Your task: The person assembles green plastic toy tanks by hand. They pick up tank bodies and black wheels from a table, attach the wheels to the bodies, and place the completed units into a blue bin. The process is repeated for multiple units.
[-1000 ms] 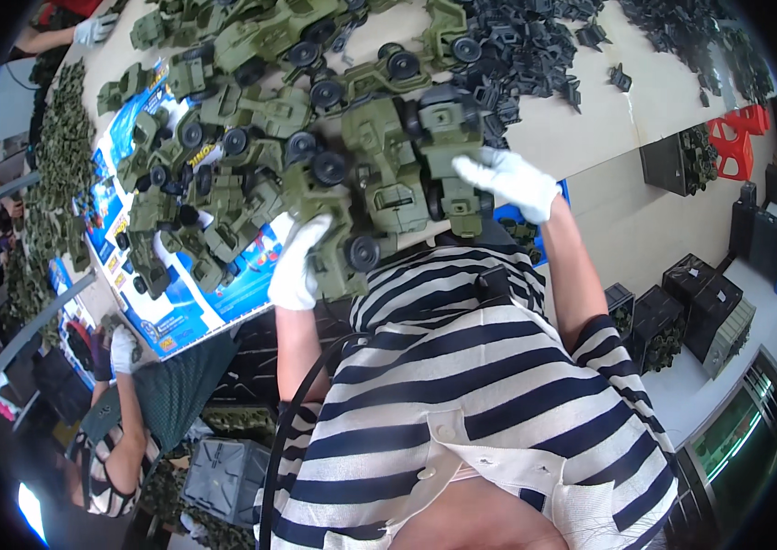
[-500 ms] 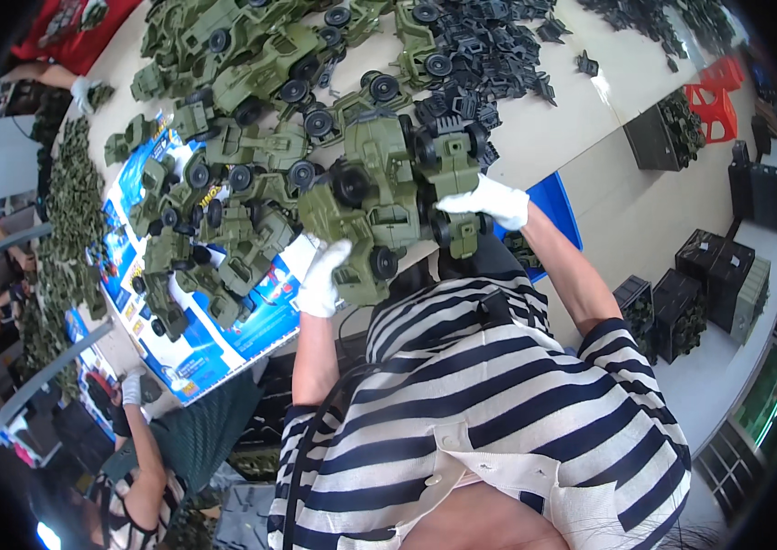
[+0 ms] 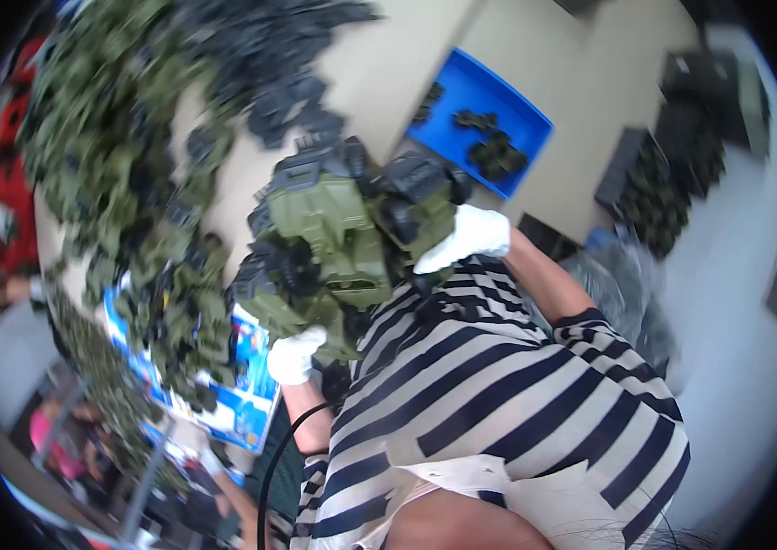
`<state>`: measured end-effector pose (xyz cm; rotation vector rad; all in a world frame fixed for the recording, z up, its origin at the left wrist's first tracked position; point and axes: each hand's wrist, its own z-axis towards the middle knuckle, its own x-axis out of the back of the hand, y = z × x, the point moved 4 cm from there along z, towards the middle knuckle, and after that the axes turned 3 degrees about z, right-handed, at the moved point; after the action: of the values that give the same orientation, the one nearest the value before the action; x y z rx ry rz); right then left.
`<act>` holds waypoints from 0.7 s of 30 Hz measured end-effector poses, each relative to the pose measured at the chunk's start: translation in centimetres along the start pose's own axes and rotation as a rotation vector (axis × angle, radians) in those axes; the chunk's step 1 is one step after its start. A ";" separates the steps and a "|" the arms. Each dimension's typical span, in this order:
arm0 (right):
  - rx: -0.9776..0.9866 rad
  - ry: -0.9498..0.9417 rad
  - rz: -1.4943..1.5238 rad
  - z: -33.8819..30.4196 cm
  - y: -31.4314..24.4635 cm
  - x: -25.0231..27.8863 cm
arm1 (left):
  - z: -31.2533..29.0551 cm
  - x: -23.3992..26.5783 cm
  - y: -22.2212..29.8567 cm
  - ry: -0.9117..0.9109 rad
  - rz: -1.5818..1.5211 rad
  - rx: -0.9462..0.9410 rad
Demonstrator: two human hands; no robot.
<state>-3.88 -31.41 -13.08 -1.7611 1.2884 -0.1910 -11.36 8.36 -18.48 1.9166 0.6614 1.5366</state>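
Observation:
Between my two white-gloved hands I hold a cluster of olive-green toy jeeps [image 3: 329, 220] with black wheels, pressed side by side. Dark grey parts show at their far ends. My left hand [image 3: 297, 356] grips the near left end of the cluster, its thumb over a green body. On the other side, my right hand [image 3: 473, 238] clasps the rightmost jeep [image 3: 429, 225], thumb stretched along it. Most of the fingers on both hands are hidden beneath the toys. The cluster is raised in front of my striped shirt.
Left of me, a pale table [image 3: 374, 69] bears a heap of green toy parts [image 3: 104, 137] and a dark grey pile [image 3: 260, 55]. A blue bin [image 3: 535, 124] with several green pieces stands beyond my right hand. Dark crates [image 3: 650, 188] and a clear plastic bag [image 3: 622, 284] lie right. Other people sit left.
My view and body have turned right, so the blue bin shows more fully and the table has slid left. The jeeps stay gripped in both hands; grey parts now show at their far ends.

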 end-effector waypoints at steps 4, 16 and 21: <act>0.130 0.236 0.346 -4.8 6.3 3.5 | 4.8 -5.0 2.8 -0.300 -0.154 0.099; 0.066 0.643 0.686 -11.6 23.2 20.4 | 20.5 -32.6 21.6 -1.099 -0.790 0.554; 0.045 0.876 0.685 -8.9 30.1 27.4 | 25.4 -40.4 23.0 -1.008 -0.367 0.332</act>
<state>-17.43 -59.99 -40.29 -1.0964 2.4030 -0.6255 5.39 -39.53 -33.86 2.2957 0.7381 0.1399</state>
